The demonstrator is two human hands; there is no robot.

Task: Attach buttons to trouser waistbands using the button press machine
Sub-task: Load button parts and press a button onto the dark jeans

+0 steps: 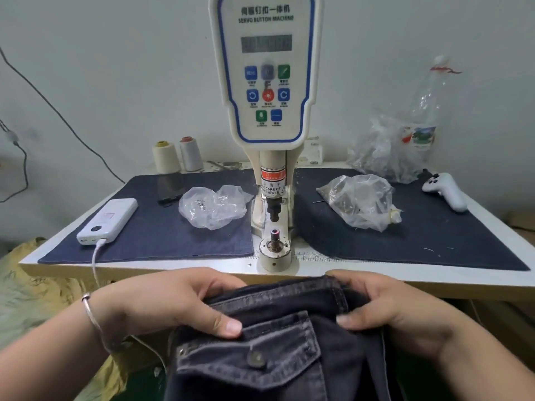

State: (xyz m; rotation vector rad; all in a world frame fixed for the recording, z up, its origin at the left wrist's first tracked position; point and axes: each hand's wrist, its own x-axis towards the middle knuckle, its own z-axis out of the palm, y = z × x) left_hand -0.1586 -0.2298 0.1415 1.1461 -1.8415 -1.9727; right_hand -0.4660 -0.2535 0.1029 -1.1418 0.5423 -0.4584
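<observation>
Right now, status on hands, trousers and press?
Left hand and right hand both grip trousers at waistband, below table edge. Nothing under press die yet. Path to machine clear.

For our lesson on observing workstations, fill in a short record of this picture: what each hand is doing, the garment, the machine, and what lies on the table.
left hand: left hand holds the trousers at the waistband, thumb on top
right hand: right hand holds the same waistband
garment place: below the table edge, not under the press
machine: button press machine, lower die bare
left of machine: power bank, plastic bag
right of machine: plastic bag of parts, white controller
</observation>
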